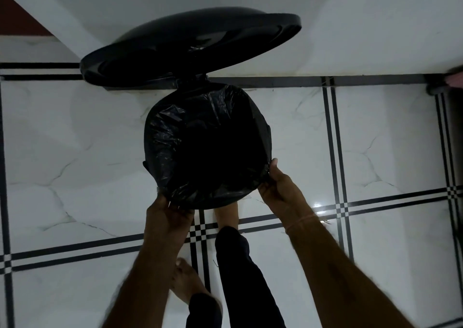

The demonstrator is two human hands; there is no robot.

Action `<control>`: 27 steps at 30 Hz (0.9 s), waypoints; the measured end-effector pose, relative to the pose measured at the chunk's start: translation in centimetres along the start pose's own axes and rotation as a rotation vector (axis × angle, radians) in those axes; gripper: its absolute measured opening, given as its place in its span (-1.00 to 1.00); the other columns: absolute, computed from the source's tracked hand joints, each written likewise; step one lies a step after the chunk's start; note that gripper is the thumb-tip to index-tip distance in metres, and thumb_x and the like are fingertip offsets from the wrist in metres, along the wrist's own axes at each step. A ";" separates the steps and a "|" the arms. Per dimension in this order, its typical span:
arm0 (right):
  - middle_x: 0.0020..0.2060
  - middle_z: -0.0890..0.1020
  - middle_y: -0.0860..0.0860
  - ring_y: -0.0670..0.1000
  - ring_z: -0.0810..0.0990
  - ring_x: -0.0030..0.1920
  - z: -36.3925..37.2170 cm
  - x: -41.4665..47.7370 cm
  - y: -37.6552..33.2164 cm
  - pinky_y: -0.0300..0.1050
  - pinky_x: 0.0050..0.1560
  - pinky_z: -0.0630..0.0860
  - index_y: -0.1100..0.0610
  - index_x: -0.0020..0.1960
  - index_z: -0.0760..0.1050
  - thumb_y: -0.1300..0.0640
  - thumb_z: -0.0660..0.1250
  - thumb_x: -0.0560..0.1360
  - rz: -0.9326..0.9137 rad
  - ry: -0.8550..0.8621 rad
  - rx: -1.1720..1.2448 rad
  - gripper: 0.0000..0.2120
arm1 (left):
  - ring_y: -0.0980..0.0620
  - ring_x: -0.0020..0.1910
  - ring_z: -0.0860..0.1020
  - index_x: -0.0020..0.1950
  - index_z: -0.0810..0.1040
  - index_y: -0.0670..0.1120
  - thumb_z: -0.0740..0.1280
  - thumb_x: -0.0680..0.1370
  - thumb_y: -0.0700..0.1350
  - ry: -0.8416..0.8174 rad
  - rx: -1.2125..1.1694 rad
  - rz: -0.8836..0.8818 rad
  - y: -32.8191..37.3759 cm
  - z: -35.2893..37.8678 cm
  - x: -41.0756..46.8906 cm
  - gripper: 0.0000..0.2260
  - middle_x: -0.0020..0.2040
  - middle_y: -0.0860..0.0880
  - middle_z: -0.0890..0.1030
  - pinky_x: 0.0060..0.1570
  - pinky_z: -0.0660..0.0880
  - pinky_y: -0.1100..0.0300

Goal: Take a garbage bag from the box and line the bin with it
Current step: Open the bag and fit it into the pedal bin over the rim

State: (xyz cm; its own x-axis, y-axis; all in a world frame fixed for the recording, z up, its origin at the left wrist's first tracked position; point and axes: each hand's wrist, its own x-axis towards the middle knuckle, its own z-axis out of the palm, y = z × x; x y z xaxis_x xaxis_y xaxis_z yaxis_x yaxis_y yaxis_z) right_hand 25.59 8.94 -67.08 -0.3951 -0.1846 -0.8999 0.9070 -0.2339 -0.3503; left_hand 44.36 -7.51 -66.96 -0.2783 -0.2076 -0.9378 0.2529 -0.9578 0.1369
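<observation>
1. Ref. landmark: round black bin [150, 169], standing on white tiled floor [75, 139] w/ black double-line grid, close to white wall [350, 26].
2. Bin lid [190, 49]: raised, hinged at far side of bin, tilted up toward wall; underside faces the onlooker.
3. Black garbage bag [175, 127]: sits inside bin, opening spread over rim; crinkled plastic folded outward all round the visible rim. Interior too dark to tell how deep the bag hangs.
4. Left hand [167, 215]: at near-left edge of bin, fingers curled shut on bag plastic at rim; pinch grip, plastic bunched under fingertips.
5. Right hand [278, 187]: at near-right edge of bin, thumb up along rim, fingers closed round a fold of bag; plastic gathered to a point in the grip.
6. Both forearms reach in from near side of bin; thin band [300, 223] on right wrist.
7. Bare right foot [225, 215]: just at near base of bin, partly tucked under it; cannot tell if it rests on a pedal. Dark trouser leg [240, 272] above it.
8. Bare left foot [188, 282]: on floor, well back from bin.
9. Bag box: no view of it.
</observation>
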 end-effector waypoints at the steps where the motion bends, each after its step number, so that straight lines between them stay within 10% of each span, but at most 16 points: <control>1: -0.05 0.77 0.10 -0.01 0.78 -0.07 -0.2 0.2 0.2 -0.17 0.00 0.71 0.25 0.15 0.60 0.09 0.23 0.68 -0.015 -0.006 0.002 -0.74 | -0.03 0.08 0.67 0.12 0.66 -0.04 0.30 0.65 -0.08 0.009 0.028 -0.017 0.1 0.0 0.1 -0.84 0.07 -0.04 0.73 -0.06 0.66 0.09; 5: 0.00 0.73 0.14 0.05 0.73 0.04 -0.7 0.6 0.6 -0.18 0.02 0.69 0.34 0.22 0.56 0.16 0.45 0.53 -0.103 0.002 -0.111 -0.66 | -0.01 0.16 0.60 0.22 0.60 -0.02 0.36 0.63 -0.04 0.097 0.142 -0.025 1.1 0.3 0.3 -0.82 0.12 -0.04 0.67 -0.01 0.56 0.04; 11: -0.09 0.75 -0.06 -0.03 0.70 0.05 0.1 -1.4 0.8 -0.04 0.19 0.60 0.08 0.13 0.63 -0.08 0.26 0.66 -0.095 0.051 -0.154 -0.72 | -0.06 0.14 0.64 0.03 0.65 -0.02 0.21 0.71 0.05 0.126 0.004 0.017 -0.4 1.1 -0.4 -0.74 0.18 -0.07 0.67 0.02 0.59 0.01; 17: -0.15 0.73 0.01 -0.02 0.68 -0.07 -0.1 -1.7 4.4 -0.09 -0.09 0.64 0.13 0.03 0.62 -0.06 0.36 0.51 -0.003 0.039 0.077 -0.73 | -0.07 0.21 0.59 0.15 0.64 -0.05 0.24 0.68 -0.12 0.027 -0.141 -0.072 -4.8 -0.1 -1.9 -0.82 0.15 -0.07 0.66 0.14 0.55 -0.12; 22: -0.31 0.62 -0.03 -0.09 0.51 -0.37 0.6 -1.2 5.0 -0.31 -0.52 0.39 0.11 -0.05 0.60 -0.12 0.20 0.63 0.044 0.023 0.157 -0.66 | 0.00 -0.09 0.63 0.01 0.62 -0.08 0.22 0.68 -0.13 0.016 -0.156 -0.058 -5.8 -0.3 -0.8 -0.82 -0.07 -0.04 0.69 -0.12 0.61 0.09; 27: -0.40 0.66 0.03 -0.04 0.63 -0.44 0.6 -0.4 4.4 -0.28 -0.48 0.55 0.18 -0.09 0.63 0.07 0.20 0.72 0.072 0.119 0.086 -0.67 | 0.05 -0.37 0.65 -0.05 0.58 -0.13 0.26 0.66 -0.17 0.135 -0.054 -0.064 -4.6 0.2 0.3 -0.85 -0.33 -0.05 0.69 -0.39 0.62 0.25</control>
State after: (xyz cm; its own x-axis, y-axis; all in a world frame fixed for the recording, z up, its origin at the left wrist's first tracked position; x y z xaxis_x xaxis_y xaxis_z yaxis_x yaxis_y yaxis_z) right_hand 29.67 7.38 -68.16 -0.3043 -0.0904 -0.9483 0.9147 -0.3055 -0.2644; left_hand 42.96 -3.23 -67.86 -0.1693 -0.1147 -0.9789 0.2889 -0.9553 0.0620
